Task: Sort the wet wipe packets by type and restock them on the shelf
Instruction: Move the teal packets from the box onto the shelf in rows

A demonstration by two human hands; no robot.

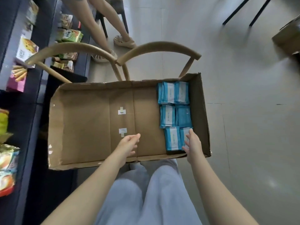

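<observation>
Since the blue-and-white wet wipe packets (pixel 174 93) all sit packed against the right end wall of the shallow brown cardboard box (pixel 84 120), two abreast from its near edge to its far edge, the right hand (pixel 193 143) is plainly the nearer one. Its fingers reach out straight and rest on the packet in the near right corner (pixel 185 134), with nothing gripped that I can make out. The left hand (pixel 128 143) hangs loosely curled and empty over the bare floor of the box, near its near edge and well apart from the packets. Each packet's long axis runs from near edge to far edge, roughly in line with the reaching forearm. The corner packet touches its neighbour on the left and lies just beside the right wall, so there is little finger room at either side; lifting straight up looks easiest. The dark shelf (pixel 32 101) lies beyond the box's left end, across its open floor.
</observation>
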